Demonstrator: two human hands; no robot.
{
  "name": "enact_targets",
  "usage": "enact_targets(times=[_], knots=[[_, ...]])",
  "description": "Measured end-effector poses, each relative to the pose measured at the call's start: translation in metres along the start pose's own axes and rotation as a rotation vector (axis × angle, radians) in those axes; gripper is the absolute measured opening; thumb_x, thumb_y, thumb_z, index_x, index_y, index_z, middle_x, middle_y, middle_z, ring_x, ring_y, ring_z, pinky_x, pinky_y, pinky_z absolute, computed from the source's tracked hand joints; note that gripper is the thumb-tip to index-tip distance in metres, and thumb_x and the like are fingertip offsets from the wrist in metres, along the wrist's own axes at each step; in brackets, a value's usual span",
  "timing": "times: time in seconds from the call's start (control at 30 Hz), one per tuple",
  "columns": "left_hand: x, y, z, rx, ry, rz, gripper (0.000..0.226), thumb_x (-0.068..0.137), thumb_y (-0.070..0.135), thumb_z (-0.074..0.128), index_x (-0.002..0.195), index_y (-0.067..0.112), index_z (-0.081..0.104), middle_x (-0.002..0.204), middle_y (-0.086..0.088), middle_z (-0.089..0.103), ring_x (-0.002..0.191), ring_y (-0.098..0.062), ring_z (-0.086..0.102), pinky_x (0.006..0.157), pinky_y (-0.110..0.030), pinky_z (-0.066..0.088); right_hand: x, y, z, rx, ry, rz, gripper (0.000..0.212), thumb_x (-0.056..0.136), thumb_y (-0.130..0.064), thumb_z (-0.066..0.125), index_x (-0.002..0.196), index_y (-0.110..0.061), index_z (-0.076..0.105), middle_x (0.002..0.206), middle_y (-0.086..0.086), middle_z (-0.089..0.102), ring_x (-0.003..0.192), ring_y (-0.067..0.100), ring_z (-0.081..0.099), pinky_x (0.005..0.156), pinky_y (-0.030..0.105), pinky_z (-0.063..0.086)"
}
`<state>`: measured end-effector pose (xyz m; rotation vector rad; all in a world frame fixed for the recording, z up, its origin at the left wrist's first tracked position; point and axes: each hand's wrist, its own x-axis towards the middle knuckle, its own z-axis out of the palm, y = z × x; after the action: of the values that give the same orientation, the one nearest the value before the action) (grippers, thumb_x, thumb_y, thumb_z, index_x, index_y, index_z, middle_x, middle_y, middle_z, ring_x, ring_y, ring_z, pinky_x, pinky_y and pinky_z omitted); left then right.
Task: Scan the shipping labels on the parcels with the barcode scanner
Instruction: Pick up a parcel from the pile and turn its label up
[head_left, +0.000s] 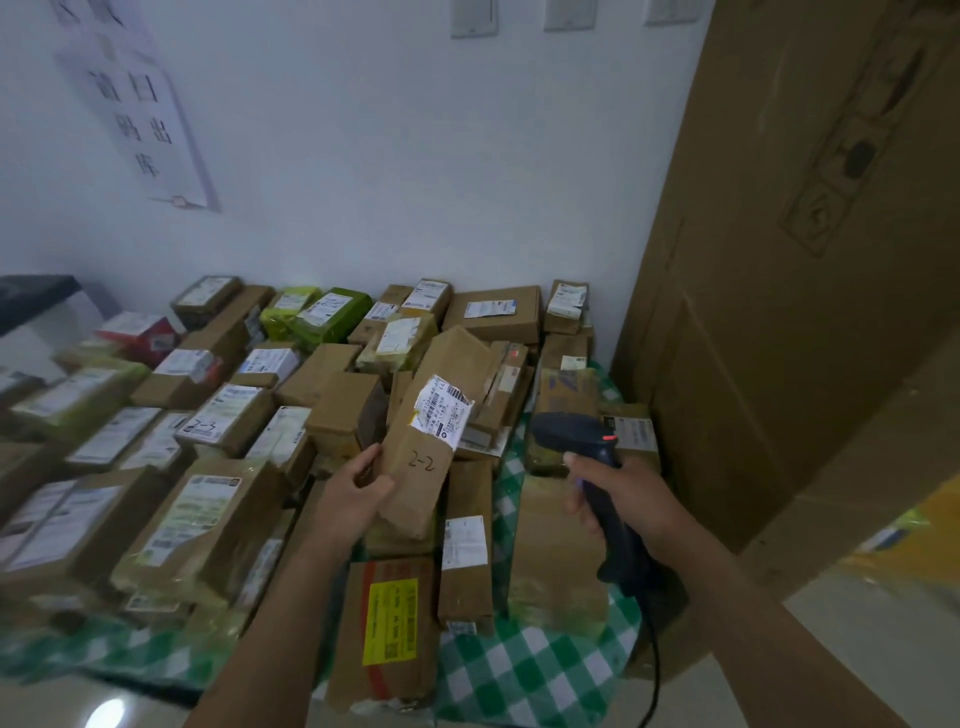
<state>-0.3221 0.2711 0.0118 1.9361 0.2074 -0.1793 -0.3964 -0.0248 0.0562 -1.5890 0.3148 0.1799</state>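
I hold the brown parcel (415, 467) marked 2-2 tilted above the heap of parcels (223, 415), my left grip (350, 496) curled round its lower left edge, the shipping label (444, 410) near its top. Just right of it, not touching, my right grip (631, 493) is clamped on the barcode scanner (571, 434).

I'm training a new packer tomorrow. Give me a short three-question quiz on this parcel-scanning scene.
1. True or false: the right hand grips the scanner.
2. What is handwritten on the box that the left hand holds? A 2-2; B 4-1; C 7-5.
3. Fill in: the parcels lie on a green-and-white ____ cloth.
Key: 1 true; 2 A; 3 checked.
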Motion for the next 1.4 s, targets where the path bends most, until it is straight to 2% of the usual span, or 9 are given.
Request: enact_targets(times=[0.13, 0.3, 0.4, 0.53, 0.73, 0.9, 1.0, 1.13, 1.4], knots=[[-0.007, 0.001, 0.015, -0.008, 0.032, -0.031, 0.060, 0.089, 0.028, 0.066, 0.146, 0.031, 0.046, 0.135, -0.004, 0.057, 0.110, -0.020, 0.062, 0.091, -0.041, 0.055, 0.001, -0.008, -0.004, -0.204, -0.086, -0.036, 0.029, 0.091, -0.025, 0.067, 0.080, 0.002, 0.063, 0.059, 0.011, 0.062, 0.043, 0.019, 0.051, 0.050, 0.034, 0.044], [-0.003, 0.013, 0.018, 0.057, -0.066, 0.000, 0.053, 0.091, 0.019, 0.064, 0.142, 0.021, 0.052, 0.132, -0.002, 0.056, 0.106, -0.016, 0.059, 0.080, -0.027, 0.049, 0.001, -0.019, -0.005, -0.578, -0.122, -0.137, 0.012, 0.088, -0.022, 0.071, 0.095, -0.023, 0.060, 0.055, -0.006, 0.055, 0.038, 0.000, 0.051, 0.043, 0.019, 0.040], [0.002, 0.022, 0.015, 0.138, -0.122, 0.013, 0.068, 0.073, 0.034, 0.066, 0.140, 0.022, 0.055, 0.130, 0.000, 0.057, 0.105, -0.013, 0.057, 0.085, -0.029, 0.047, 0.001, -0.019, -0.009, -0.604, -0.124, -0.158, 0.018, 0.087, -0.024, 0.072, 0.101, -0.022, 0.060, 0.048, -0.007, 0.054, 0.036, -0.001, 0.050, 0.041, 0.018, 0.040], [0.011, 0.023, 0.020, 0.201, -0.147, 0.031, 0.049, 0.092, 0.019, 0.064, 0.139, 0.022, 0.055, 0.128, 0.000, 0.055, 0.104, -0.013, 0.055, 0.073, -0.024, 0.045, 0.001, -0.016, -0.018, -0.592, -0.121, -0.137, 0.023, 0.089, -0.028, 0.070, 0.109, -0.022, 0.060, 0.043, -0.019, 0.057, 0.037, 0.000, 0.050, 0.043, 0.018, 0.041], [0.016, 0.020, 0.028, 0.232, -0.148, 0.017, 0.051, 0.094, 0.019, 0.061, 0.143, 0.021, 0.050, 0.131, 0.000, 0.052, 0.106, -0.014, 0.053, 0.063, -0.018, 0.043, 0.006, -0.012, -0.034, -0.577, -0.117, -0.126, 0.021, 0.089, -0.033, 0.069, 0.106, -0.024, 0.063, 0.061, 0.014, 0.063, 0.038, 0.007, 0.051, 0.046, 0.024, 0.046], [0.017, 0.016, 0.033, 0.252, -0.135, 0.027, 0.053, 0.092, 0.023, 0.063, 0.144, 0.023, 0.049, 0.144, -0.003, 0.049, 0.110, -0.014, 0.051, 0.068, -0.022, 0.046, 0.009, -0.009, -0.039, -0.564, -0.134, -0.115, 0.018, 0.089, -0.031, 0.069, 0.105, -0.025, 0.062, 0.046, -0.001, 0.057, 0.038, 0.007, 0.052, 0.045, 0.023, 0.045], [0.015, 0.015, 0.037, 0.258, -0.135, 0.036, 0.054, 0.093, 0.024, 0.063, 0.145, 0.023, 0.048, 0.143, -0.002, 0.049, 0.108, -0.012, 0.050, 0.071, -0.023, 0.049, 0.009, -0.006, -0.041, -0.559, -0.143, -0.126, 0.012, 0.089, -0.031, 0.069, 0.089, -0.034, 0.057, 0.056, 0.004, 0.061, 0.040, 0.008, 0.052, 0.047, 0.025, 0.046], [0.009, 0.012, 0.048, 0.275, -0.124, 0.035, 0.055, 0.091, 0.021, 0.064, 0.145, 0.022, 0.050, 0.145, -0.002, 0.050, 0.117, -0.016, 0.052, 0.096, -0.034, 0.049, 0.005, -0.003, -0.046, -0.513, -0.118, -0.128, 0.009, 0.089, -0.030, 0.069, 0.088, -0.026, 0.061, 0.057, 0.007, 0.060, 0.041, 0.011, 0.051, 0.047, 0.026, 0.046], [-0.034, -0.003, 0.109, 0.278, -0.130, 0.053, 0.071, 0.081, 0.022, 0.071, 0.147, 0.026, 0.046, 0.144, 0.006, 0.046, 0.110, -0.012, 0.050, 0.081, -0.028, 0.053, 0.001, 0.020, -0.075, -0.344, 0.121, -0.054, 0.022, 0.089, -0.031, 0.068, 0.087, -0.010, 0.063, 0.066, 0.013, 0.068, 0.047, 0.021, 0.054, 0.049, 0.031, 0.047]])
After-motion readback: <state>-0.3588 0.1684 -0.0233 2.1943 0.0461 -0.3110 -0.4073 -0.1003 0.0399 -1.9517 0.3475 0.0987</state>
